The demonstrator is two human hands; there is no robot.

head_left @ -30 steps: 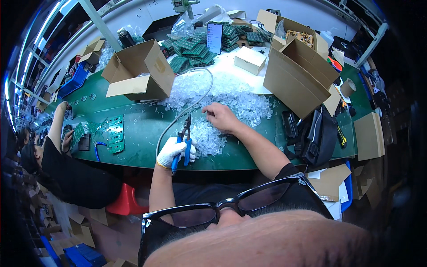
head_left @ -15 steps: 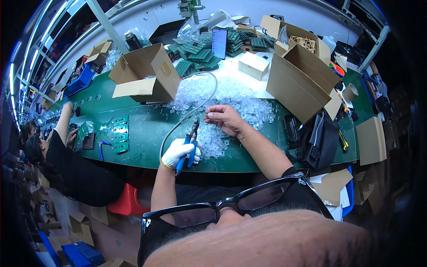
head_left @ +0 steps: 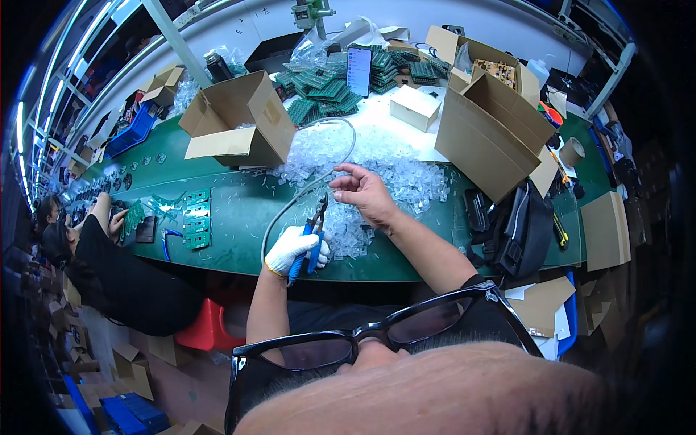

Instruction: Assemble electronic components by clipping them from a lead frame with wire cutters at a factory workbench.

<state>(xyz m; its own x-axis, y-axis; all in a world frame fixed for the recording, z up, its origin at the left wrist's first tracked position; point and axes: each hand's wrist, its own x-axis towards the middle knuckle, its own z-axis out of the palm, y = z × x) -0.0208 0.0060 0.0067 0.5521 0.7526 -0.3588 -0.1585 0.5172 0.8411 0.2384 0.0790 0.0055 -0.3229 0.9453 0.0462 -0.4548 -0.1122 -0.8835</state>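
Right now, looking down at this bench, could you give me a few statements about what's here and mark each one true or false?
1. The left hand wears a white glove and holds blue-handled pliers. True.
2. The right hand wears a matching glove. False: it is bare.
3. The clear pieces are all packed in a carton. False: many lie heaped loose on the green bench.
4. The phone is to the right of the small white box. False: it is to the left of it.
5. The seat by the co-worker in black is red. True.
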